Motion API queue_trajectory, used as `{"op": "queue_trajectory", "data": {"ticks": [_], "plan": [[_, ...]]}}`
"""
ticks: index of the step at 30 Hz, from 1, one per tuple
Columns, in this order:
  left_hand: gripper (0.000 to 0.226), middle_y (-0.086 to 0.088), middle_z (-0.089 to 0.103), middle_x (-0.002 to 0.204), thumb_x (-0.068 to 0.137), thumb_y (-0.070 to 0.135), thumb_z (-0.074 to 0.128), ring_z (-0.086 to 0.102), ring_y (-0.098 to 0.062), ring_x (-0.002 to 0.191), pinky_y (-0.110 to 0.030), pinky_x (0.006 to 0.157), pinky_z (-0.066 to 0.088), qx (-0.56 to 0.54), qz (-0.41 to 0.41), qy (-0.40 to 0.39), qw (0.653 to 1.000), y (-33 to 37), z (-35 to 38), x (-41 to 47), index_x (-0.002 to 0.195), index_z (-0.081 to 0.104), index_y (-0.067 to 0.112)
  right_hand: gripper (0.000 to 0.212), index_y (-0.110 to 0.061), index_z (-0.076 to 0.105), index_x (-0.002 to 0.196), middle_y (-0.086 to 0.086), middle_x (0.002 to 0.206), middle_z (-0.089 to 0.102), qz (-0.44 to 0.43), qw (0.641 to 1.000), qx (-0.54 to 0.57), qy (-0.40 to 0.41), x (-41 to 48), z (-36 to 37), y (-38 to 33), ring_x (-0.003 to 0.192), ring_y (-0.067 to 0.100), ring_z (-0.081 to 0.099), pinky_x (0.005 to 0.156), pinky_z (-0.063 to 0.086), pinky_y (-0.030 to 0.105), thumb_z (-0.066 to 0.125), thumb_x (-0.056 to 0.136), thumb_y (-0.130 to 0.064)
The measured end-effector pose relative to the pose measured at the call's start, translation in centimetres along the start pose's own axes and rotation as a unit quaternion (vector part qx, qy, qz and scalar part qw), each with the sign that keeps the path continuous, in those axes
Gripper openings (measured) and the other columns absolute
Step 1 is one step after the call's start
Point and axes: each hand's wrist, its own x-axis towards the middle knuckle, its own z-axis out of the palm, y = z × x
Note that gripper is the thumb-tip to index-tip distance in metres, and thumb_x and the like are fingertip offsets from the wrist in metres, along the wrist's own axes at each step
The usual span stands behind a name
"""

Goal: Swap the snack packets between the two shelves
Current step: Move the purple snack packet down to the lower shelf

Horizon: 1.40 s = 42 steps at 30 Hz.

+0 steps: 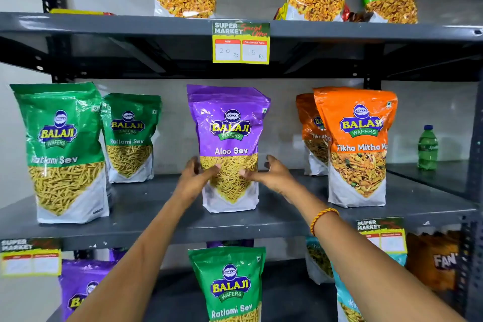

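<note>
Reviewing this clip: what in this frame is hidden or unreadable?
Head view:
- Rear orange packet: label covered by the front Tikha Mitha packet.
- Lower-shelf purple packet: name hidden behind the left forearm.
- Lower price tags: blurred, unreadable.
- Green bottle: label too small.

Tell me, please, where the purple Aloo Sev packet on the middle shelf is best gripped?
Probably by both side edges of its lower half, from the front. The Aloo Sev packet stands upright on the shelf with clear gaps either side, and the left hand and right hand already flank it there.
</note>
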Motion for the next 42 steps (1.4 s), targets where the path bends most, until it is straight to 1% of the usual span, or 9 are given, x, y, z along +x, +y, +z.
{"op": "queue_trajectory", "data": {"ticks": [4, 8, 13, 24, 28, 33, 36, 39, 42], "plan": [[0.034, -0.014, 0.062, 0.112, 0.078, 0.002, 0.065, 0.066, -0.001, 0.072, -0.005, 0.06, 0.05, 0.005, -0.013, -0.047, 0.999, -0.7, 0.3, -0.5, 0.111, 0.057, -0.001, 0.048, -0.01, 0.062, 0.107, 0.013, 0.121, 0.065, -0.029, 0.998, 0.044, -0.033, 0.7, 1.0, 1.1, 0.107, 0.023, 0.061, 0.099, 0.047, 0.037, 0.08, 0.065, -0.025], [0.029, -0.006, 0.067, 0.094, 0.077, -0.001, 0.065, 0.063, -0.015, 0.082, -0.012, 0.073, 0.054, -0.03, 0.006, -0.017, 0.999, -0.2, 0.2, -1.6, 0.105, 0.059, 0.0, 0.04, -0.002, 0.064, 0.097, 0.018, 0.108, 0.069, -0.037, 0.995, 0.081, 0.035, 0.8, 1.2, 1.3, 0.091, 0.022, 0.063, 0.086, 0.051, 0.033, 0.081, 0.062, -0.012], [0.019, 0.017, 0.074, 0.072, 0.076, 0.006, 0.068, 0.067, -0.005, 0.077, -0.012, 0.072, 0.054, -0.032, 0.027, -0.009, 0.999, 0.7, -2.0, -4.9, 0.094, 0.066, 0.013, 0.034, -0.009, 0.068, 0.084, 0.01, 0.087, 0.071, -0.078, 0.993, 0.092, 0.018, -1.7, 1.4, 0.6, 0.076, 0.016, 0.065, 0.07, 0.053, 0.022, 0.085, 0.055, -0.017], [0.029, 0.015, 0.076, 0.081, 0.067, 0.006, 0.073, 0.068, -0.003, 0.079, -0.013, 0.07, 0.053, 0.007, 0.065, 0.081, 0.995, 3.4, -7.9, -20.9, 0.093, 0.066, 0.014, 0.028, -0.022, 0.068, 0.066, -0.012, 0.067, 0.072, -0.15, 0.967, 0.164, -0.125, -12.4, 6.0, 0.1, 0.065, 0.001, 0.066, 0.066, 0.055, 0.018, 0.088, 0.047, -0.021], [0.03, 0.015, 0.076, 0.077, 0.069, -0.005, 0.069, 0.068, -0.001, 0.075, -0.012, 0.067, 0.052, 0.031, 0.006, 0.118, 0.993, 0.7, -8.7, -25.9, 0.095, 0.064, 0.01, 0.028, -0.018, 0.07, 0.07, -0.005, 0.075, 0.075, -0.132, 0.956, 0.176, -0.193, -15.0, 8.8, 3.5, 0.071, 0.006, 0.069, 0.067, 0.055, 0.023, 0.087, 0.048, -0.019], [0.041, 0.007, 0.077, 0.082, 0.051, 0.021, 0.082, 0.067, -0.014, 0.079, -0.027, 0.073, 0.057, 0.069, -0.11, 0.134, 0.982, -5.5, -9.8, -30.8, 0.089, 0.068, 0.013, 0.031, -0.022, 0.067, 0.067, -0.016, 0.06, 0.072, -0.059, 0.944, 0.181, -0.271, -16.8, 13.3, 10.3, 0.062, -0.003, 0.064, 0.059, 0.05, 0.013, 0.085, 0.048, -0.005], [0.047, -0.001, 0.07, 0.074, 0.048, 0.023, 0.085, 0.058, -0.017, 0.072, -0.037, 0.068, 0.055, 0.119, -0.198, 0.129, 0.964, -11.0, -10.4, -32.0, 0.088, 0.063, 0.011, 0.033, -0.022, 0.066, 0.072, -0.011, 0.07, 0.072, 0.001, 0.945, 0.139, -0.295, -16.7, 16.1, 14.9, 0.07, 0.004, 0.067, 0.07, 0.056, 0.024, 0.084, 0.051, -0.003], [0.051, -0.019, 0.059, 0.065, 0.05, 0.036, 0.084, 0.05, -0.014, 0.062, -0.032, 0.06, 0.046, 0.188, -0.259, 0.11, 0.941, -16.4, -10.5, -31.2, 0.09, 0.061, 0.015, 0.04, -0.008, 0.067, 0.088, 0.01, 0.092, 0.073, 0.05, 0.956, 0.091, -0.275, -15.9, 19.2, 18.8, 0.089, 0.023, 0.069, 0.085, 0.055, 0.039, 0.085, 0.052, -0.008], [0.045, -0.006, 0.046, 0.052, 0.054, 0.028, 0.083, 0.039, -0.015, 0.051, -0.03, 0.051, 0.032, 0.213, -0.266, 0.128, 0.931, -19.7, -9.8, -28.7, 0.088, 0.059, 0.01, 0.042, -0.004, 0.066, 0.094, 0.014, 0.097, 0.072, 0.091, 0.969, 0.068, -0.218, -14.4, 21.8, 21.3, 0.092, 0.026, 0.068, 0.083, 0.056, 0.038, 0.083, 0.055, -0.005]]}}
